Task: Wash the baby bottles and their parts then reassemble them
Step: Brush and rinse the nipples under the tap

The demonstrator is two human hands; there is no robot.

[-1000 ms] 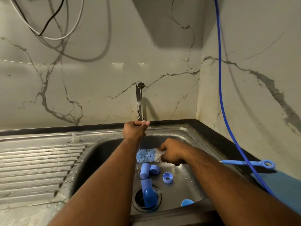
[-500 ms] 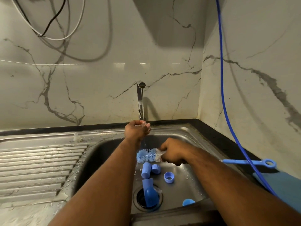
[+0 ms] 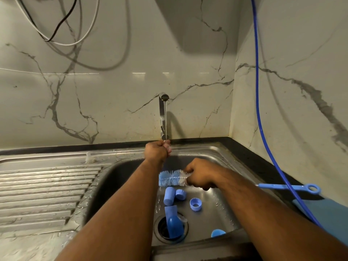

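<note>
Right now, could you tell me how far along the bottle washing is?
Early. Done: blue parts lie separated in the sink, water runs from the tap. In hand: right hand grips the brush; left hand is curled at the tap's base. Left: scrubbing them, reassembly.

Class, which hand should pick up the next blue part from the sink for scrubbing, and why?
Left, probably: the right hand grips the brush; the left hand, at the tap, could drop to the cap.
</note>
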